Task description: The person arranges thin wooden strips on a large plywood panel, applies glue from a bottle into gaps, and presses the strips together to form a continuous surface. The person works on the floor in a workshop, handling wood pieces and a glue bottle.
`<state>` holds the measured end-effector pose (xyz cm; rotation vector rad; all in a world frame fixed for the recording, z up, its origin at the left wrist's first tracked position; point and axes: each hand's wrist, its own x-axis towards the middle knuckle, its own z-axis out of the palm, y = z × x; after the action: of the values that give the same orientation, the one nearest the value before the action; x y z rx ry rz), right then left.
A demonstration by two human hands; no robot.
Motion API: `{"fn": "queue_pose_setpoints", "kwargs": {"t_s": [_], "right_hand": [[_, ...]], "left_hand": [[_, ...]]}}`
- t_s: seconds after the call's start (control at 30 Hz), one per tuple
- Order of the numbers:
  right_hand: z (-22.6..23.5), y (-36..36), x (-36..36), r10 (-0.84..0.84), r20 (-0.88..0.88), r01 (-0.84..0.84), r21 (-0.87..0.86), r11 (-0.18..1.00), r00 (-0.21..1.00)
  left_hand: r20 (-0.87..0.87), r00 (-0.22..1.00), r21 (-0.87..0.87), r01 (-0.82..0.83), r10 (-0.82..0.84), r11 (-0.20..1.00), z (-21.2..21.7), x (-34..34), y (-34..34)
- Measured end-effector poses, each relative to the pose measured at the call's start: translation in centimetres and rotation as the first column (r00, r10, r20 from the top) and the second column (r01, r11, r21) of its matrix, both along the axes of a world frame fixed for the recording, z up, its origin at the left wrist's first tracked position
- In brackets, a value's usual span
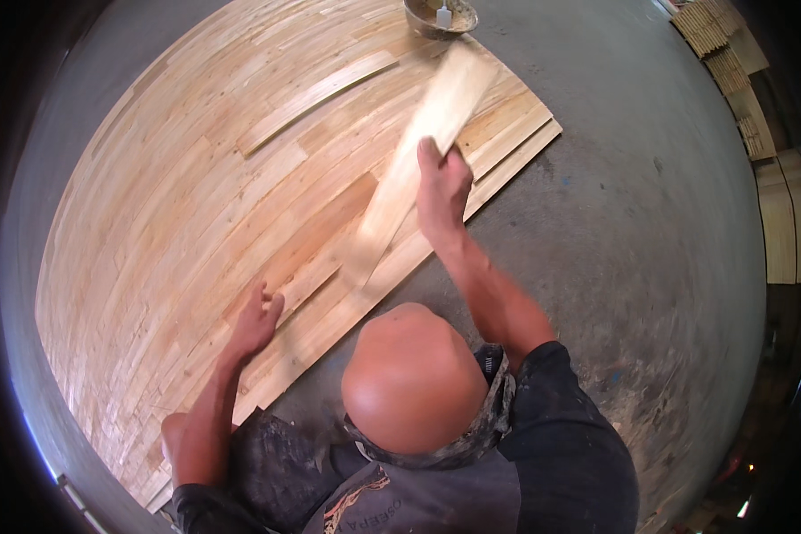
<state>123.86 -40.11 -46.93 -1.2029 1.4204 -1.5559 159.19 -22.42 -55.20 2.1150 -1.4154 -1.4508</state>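
Observation:
A pale wooden plank (451,93) slants across the right part of the laid boards, slightly blurred. My right hand (443,189) grips its right edge near the middle, thumb on top. Lower left, my left hand (256,326) hovers at or lightly touches the wooden flooring (178,214), its fingers apart and nothing visible in them. Whether the fingertips rest on the wood I cannot tell. Beside that hand runs a narrow board (304,289) with a stepped edge along the near side of the flooring.
A loose plank (316,102) lies on top of the flooring. Beyond the far end sits a dirty bowl (416,24) with a pale-handled tool in it. Grey concrete floor (632,231) borders the boards. Stacked planks (777,222) stand along the right side.

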Motion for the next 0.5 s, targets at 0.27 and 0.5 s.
{"fn": "queue_pose_setpoints", "kwargs": {"t_s": [0.27, 0.5], "right_hand": [[-1.9, 3.2, -0.8, 0.099, 0.069, -0.093, -0.081, 0.992, 0.993], [0.9, 3.5, 2.1, 0.431, -0.660, -0.740, -0.296, 0.604, 0.615]], "left_hand": [[-0.099, 0.982, 0.081, 0.169, -0.161, 0.982, -0.6, -1.4, 1.1], [-0.723, 0.671, 0.102, -0.133, 0.165, 0.986, 6.0, 1.2, -3.2]]}}
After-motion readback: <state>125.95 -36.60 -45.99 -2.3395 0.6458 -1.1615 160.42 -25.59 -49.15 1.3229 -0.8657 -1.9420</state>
